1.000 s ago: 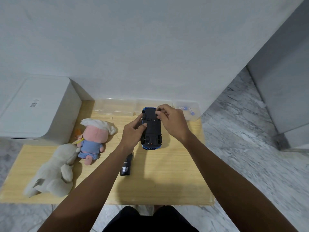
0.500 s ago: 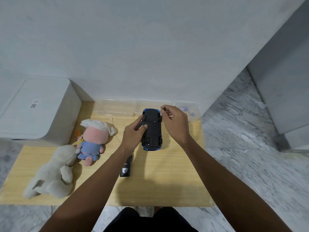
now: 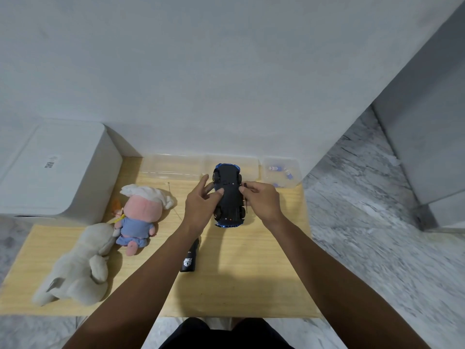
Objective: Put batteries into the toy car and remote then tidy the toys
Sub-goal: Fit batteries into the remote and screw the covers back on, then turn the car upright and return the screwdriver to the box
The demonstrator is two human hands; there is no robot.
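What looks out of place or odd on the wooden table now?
The toy car lies upside down, black underside and wheels facing up, between both hands. That suits battery fitting. Nothing looks spilled or broken.

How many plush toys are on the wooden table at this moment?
2. A pink-faced doll in blue lies left of the left hand, and a white plush animal lies at the table's near-left, touching the doll. No others show.

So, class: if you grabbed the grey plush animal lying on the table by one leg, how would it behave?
The grey plush animal would probably flop and dangle, since it lies slumped and looks soft. It likely weighs little for its bulk, and lying flat on the table, it seems unlikely to roll.
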